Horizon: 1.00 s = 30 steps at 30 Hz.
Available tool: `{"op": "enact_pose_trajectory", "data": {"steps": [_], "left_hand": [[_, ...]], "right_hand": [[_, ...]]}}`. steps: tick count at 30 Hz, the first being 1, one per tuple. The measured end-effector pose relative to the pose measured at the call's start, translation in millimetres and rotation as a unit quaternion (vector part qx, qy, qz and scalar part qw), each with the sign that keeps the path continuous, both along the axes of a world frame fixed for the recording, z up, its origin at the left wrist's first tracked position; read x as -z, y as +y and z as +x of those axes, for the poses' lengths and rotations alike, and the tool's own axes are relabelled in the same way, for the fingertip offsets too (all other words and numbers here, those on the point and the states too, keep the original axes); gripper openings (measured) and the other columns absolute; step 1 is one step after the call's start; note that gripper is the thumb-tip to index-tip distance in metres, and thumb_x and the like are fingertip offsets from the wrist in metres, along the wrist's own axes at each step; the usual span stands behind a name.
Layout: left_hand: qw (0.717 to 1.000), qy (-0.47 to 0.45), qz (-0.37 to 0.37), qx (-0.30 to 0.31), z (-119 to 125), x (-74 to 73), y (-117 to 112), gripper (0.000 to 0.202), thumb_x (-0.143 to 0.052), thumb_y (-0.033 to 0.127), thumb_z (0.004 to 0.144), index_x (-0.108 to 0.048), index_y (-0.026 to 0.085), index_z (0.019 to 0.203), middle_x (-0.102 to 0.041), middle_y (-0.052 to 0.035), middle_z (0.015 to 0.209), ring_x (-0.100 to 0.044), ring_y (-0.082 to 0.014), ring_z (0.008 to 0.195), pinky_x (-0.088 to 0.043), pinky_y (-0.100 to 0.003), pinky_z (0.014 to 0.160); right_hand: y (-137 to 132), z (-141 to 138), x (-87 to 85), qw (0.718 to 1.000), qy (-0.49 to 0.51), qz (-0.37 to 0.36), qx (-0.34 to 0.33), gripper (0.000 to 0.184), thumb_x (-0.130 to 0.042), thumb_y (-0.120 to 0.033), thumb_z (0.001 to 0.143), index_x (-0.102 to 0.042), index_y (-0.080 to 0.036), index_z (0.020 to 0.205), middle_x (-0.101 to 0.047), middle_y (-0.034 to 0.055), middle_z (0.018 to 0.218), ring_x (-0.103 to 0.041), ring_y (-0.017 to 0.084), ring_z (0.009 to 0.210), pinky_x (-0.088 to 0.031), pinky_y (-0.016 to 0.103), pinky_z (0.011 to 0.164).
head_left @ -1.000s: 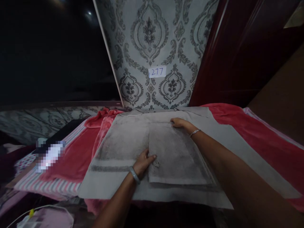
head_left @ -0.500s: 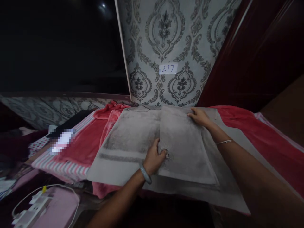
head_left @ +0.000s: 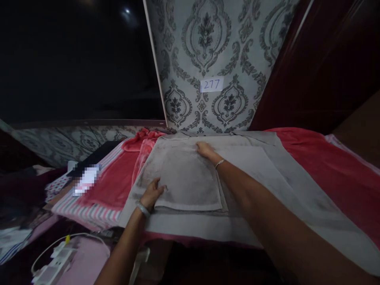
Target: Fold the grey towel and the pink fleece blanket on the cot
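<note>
Grey towel, folded into a smaller panel, lies on a larger grey cloth over the red blanket; the left hand pinches its near corner, the right hand presses flat at the far edge; folding looks partly complete

Home bedroom: blanket-covered bed, patterned wallpaper.
</note>
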State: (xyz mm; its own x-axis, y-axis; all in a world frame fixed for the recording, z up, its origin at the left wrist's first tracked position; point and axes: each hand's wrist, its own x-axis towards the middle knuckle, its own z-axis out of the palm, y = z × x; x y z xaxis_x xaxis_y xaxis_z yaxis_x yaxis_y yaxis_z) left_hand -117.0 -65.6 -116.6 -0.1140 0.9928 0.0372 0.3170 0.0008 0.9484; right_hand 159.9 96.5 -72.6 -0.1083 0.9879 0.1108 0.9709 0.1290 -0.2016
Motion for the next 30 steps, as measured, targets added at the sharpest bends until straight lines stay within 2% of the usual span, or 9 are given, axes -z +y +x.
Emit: {"op": "enact_pose_trajectory", "data": {"steps": [3, 7, 9, 12, 17, 20, 22, 27, 30], "left_hand": [[0.998, 0.051, -0.002, 0.023, -13.2, 17.3, 6.4, 0.053, -0.078, 0.045, 0.069, -0.067, 0.017, 0.112, -0.075, -0.0107, 0.101, -0.070, -0.0305, 0.105, -0.059, -0.044, 0.090], [0.961, 0.264, 0.071, 0.030, -10.2, 2.2, 12.1, 0.063, -0.061, 0.046, 0.085, -0.054, 0.012, 0.138, -0.074, -0.0113, 0.099, -0.071, -0.0304, 0.097, -0.058, -0.050, 0.090], [0.924, 0.344, 0.153, 0.068, 9.1, -11.7, 15.9, 0.061, -0.055, 0.040, 0.091, -0.048, 0.013, 0.145, -0.070, -0.0164, 0.121, -0.067, -0.0311, 0.113, -0.053, -0.051, 0.100], [0.862, 0.413, 0.214, 0.200, 56.6, -22.7, 17.6, 0.060, -0.054, 0.037, 0.095, -0.045, 0.014, 0.150, -0.050, -0.0199, 0.153, -0.045, -0.0332, 0.143, -0.039, -0.053, 0.118], [0.770, 0.485, 0.175, 0.376, 114.7, 2.0, 3.7, 0.065, -0.055, 0.050, 0.096, -0.040, 0.029, 0.156, -0.026, -0.0130, 0.168, -0.016, -0.0422, 0.155, -0.015, -0.075, 0.119], [0.760, 0.485, 0.167, 0.399, 118.1, 17.4, -3.7, 0.064, -0.051, 0.054, 0.097, -0.038, 0.035, 0.157, -0.019, -0.0106, 0.170, -0.008, -0.0451, 0.156, -0.008, -0.080, 0.116], [0.759, 0.488, 0.160, 0.401, 115.9, 18.2, -5.1, 0.064, -0.052, 0.052, 0.097, -0.037, 0.037, 0.157, -0.018, -0.0101, 0.171, -0.006, -0.0453, 0.156, -0.007, -0.080, 0.116], [0.750, 0.502, 0.154, 0.401, 114.3, 7.9, -2.8, 0.068, -0.058, 0.052, 0.094, -0.037, 0.037, 0.157, -0.017, -0.0115, 0.171, -0.009, -0.0466, 0.155, -0.011, -0.079, 0.115], [0.744, 0.511, 0.172, 0.394, 113.7, 9.7, -0.1, 0.068, -0.057, 0.053, 0.094, -0.037, 0.037, 0.157, -0.019, -0.0124, 0.170, -0.012, -0.0468, 0.155, -0.014, -0.079, 0.114]], "right_hand": [[0.1, 0.3, 29.8, 1.000, -0.006, 0.010, -0.006, 0.042, -0.054, -0.022, 0.097, -0.062, -0.021, 0.138, -0.063, 0.0151, 0.137, -0.056, 0.029, 0.128, -0.043, 0.041, 0.106], [7.3, 23.4, 26.4, 1.000, -0.014, 0.028, -0.003, 0.050, -0.046, -0.026, 0.101, -0.049, -0.019, 0.151, -0.055, 0.0174, 0.147, -0.051, 0.031, 0.135, -0.038, 0.048, 0.112], [9.7, 29.0, 22.4, 0.999, -0.017, 0.041, -0.008, 0.053, -0.042, -0.030, 0.103, -0.043, -0.019, 0.154, -0.045, 0.0172, 0.156, -0.041, 0.031, 0.143, -0.033, 0.051, 0.115], [9.6, 28.9, 28.7, 0.995, -0.031, 0.056, -0.073, 0.055, -0.037, -0.038, 0.105, -0.040, -0.022, 0.157, -0.030, 0.0122, 0.166, -0.023, 0.030, 0.153, -0.024, 0.054, 0.121], [11.0, 38.6, 62.3, 0.990, -0.037, -0.011, -0.134, 0.059, -0.033, -0.043, 0.105, -0.032, -0.024, 0.161, -0.028, 0.0103, 0.166, -0.023, 0.031, 0.154, -0.019, 0.060, 0.121], [15.3, 49.4, 76.0, 0.990, -0.014, -0.015, -0.137, 0.061, -0.033, -0.045, 0.105, -0.029, -0.025, 0.162, -0.026, 0.0102, 0.167, -0.022, 0.031, 0.154, -0.018, 0.061, 0.121], [17.2, 51.7, 77.9, 0.991, -0.006, -0.012, -0.137, 0.061, -0.034, -0.046, 0.105, -0.029, -0.025, 0.162, -0.025, 0.0097, 0.167, -0.021, 0.031, 0.154, -0.017, 0.060, 0.121], [10.3, 41.7, 63.2, 0.992, 0.013, -0.020, -0.124, 0.061, -0.039, -0.042, 0.105, -0.030, -0.024, 0.162, -0.026, 0.0102, 0.167, -0.022, 0.029, 0.154, -0.016, 0.058, 0.123], [-6.6, 52.0, 52.2, 0.995, 0.052, 0.022, -0.082, 0.061, -0.045, -0.035, 0.102, -0.034, -0.019, 0.161, -0.026, 0.0119, 0.167, -0.020, 0.029, 0.155, -0.019, 0.053, 0.123]]}}
